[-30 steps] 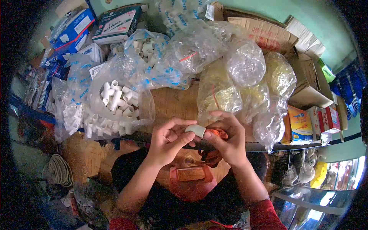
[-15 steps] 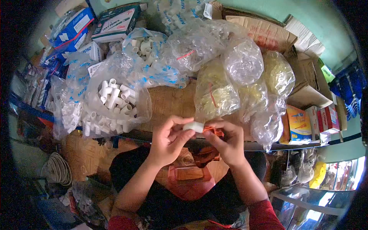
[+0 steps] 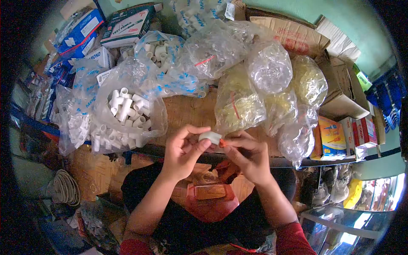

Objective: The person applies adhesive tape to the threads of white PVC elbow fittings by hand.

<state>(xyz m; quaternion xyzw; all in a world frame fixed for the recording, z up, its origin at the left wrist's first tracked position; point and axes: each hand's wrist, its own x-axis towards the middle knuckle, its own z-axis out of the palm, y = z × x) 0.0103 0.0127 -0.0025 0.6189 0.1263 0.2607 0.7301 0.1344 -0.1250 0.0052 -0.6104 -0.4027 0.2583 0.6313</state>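
Observation:
Between thumb and fingers, my left hand [image 3: 185, 151] grips a short white plastic pipe piece [image 3: 210, 137], held nearly level at the table's front edge. My right hand [image 3: 247, 156] is closed on a small orange piece [image 3: 222, 143] that meets the right end of the white piece. The fingers hide most of the orange piece. Farther left, an open clear bag [image 3: 159, 111] holds several white pipe pieces [image 3: 125, 109]. Behind my right hand lies a yellowish plastic bag [image 3: 240, 104] with a red strip.
Small boxes [image 3: 331, 138] stand at the table's right end, with cardboard [image 3: 293, 36] behind. More clear bags [image 3: 270, 70] lie beyond the hands. At the back left are a test pencil box [image 3: 129, 24] and blue boxes [image 3: 85, 27]. Below my hands is a red container [image 3: 210, 206].
Both hands have shifted slightly left with the white piece. The crumpled orange material beside my right fingers no longer shows; only a small orange bit is visible at the white piece's end.

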